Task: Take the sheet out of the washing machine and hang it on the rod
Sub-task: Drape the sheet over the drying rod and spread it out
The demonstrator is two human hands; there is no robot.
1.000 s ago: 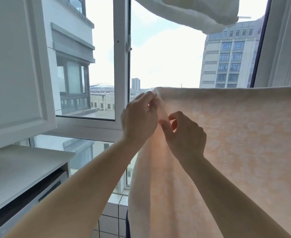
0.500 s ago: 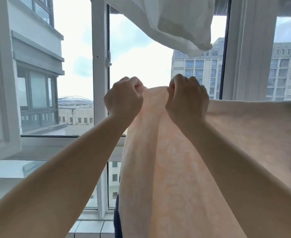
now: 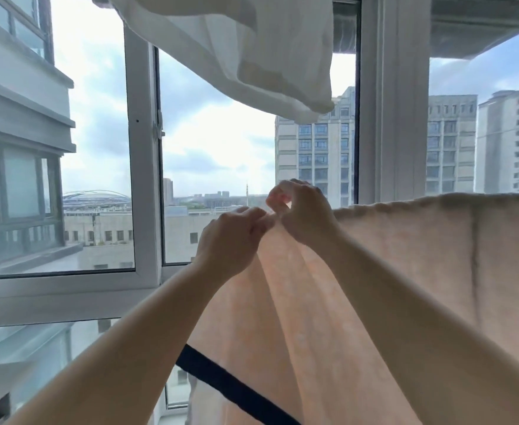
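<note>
Sheet (image 3: 390, 286) top corner now pinched between your left hand (image 3: 230, 237) and right hand (image 3: 301, 210); fists from half-second ago loosened, hands closer together.

- Two arms show, coming up from the bottom of the picture.
- Both arms are bare. No sleeve shows on either one.
- The left hand (image 3: 233, 240) has no glove, and no ring shows on it.
- The right hand (image 3: 302, 211) has no glove, and no ring shows on it either.
- Both wrists are bare too, with no watch or band.
- The fingernails are too small and blurry to tell about.
</note>
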